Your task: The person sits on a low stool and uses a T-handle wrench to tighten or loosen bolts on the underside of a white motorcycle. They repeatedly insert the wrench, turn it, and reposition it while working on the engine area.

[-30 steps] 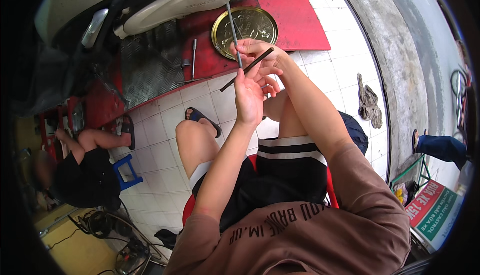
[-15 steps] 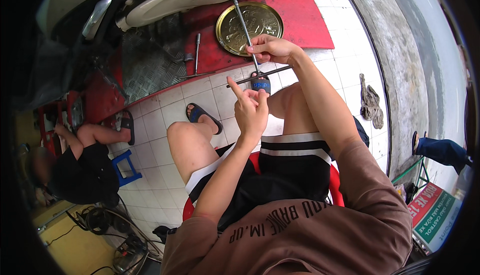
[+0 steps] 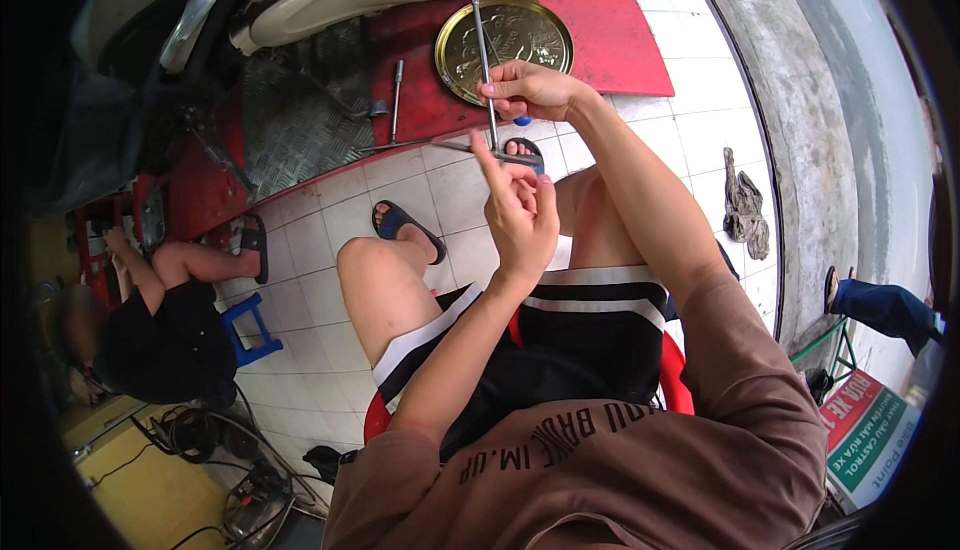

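My right hand (image 3: 535, 90) pinches the long silver shaft of a T-handle wrench (image 3: 481, 40), whose upper end reaches the scooter's silver side casing (image 3: 370, 0). A dark crossbar (image 3: 450, 146) crosses the shaft's lower end. My left hand (image 3: 520, 212) is below it, index finger stretched up against the bar, thumb apart, other fingers loosely bent. Behind the shaft lies a round gold tray (image 3: 535, 45) on a red platform (image 3: 625, 50). Another silver socket wrench (image 3: 397, 100) lies left of the tray.
A co-worker (image 3: 170, 340) sits at left by a blue stool (image 3: 255, 335), near cables and a machine (image 3: 205, 430). A crumpled grey rag (image 3: 745, 210) lies on the tiles at right, near another person's leg (image 3: 880, 305) and a signboard (image 3: 870, 435). I sit on a red seat (image 3: 678, 375).
The crossbar has swung from a steep diagonal to nearly level. My left hand has moved slightly right, index finger now extended. My right hand stays on the shaft.
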### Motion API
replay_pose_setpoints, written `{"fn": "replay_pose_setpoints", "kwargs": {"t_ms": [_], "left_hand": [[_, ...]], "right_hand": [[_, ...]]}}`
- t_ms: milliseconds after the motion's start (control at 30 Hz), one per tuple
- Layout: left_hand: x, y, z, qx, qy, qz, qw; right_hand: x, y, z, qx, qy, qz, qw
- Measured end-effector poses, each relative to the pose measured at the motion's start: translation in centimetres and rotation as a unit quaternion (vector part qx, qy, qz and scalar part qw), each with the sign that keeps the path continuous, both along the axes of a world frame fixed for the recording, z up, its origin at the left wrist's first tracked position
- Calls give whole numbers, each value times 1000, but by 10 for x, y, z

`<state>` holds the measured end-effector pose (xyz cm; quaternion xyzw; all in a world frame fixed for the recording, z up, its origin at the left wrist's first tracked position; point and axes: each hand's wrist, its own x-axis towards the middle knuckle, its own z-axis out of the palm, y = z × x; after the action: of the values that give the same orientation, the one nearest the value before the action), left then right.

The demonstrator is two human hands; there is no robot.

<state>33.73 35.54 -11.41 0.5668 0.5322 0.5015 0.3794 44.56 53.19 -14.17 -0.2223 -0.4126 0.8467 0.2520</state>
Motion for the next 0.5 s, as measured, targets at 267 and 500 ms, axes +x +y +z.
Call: {"fn": "replay_pose_setpoints", "kwargs": {"t_ms": [267,500], "left_hand": [[2,-6,-5,-156,-196,12,968],[-16,0,-11,-137,-43,112,983]], "right_hand": [[8,4,-13,1,-14,-5,1000],[19,-5,6,4,-21,-21,1000]]}}
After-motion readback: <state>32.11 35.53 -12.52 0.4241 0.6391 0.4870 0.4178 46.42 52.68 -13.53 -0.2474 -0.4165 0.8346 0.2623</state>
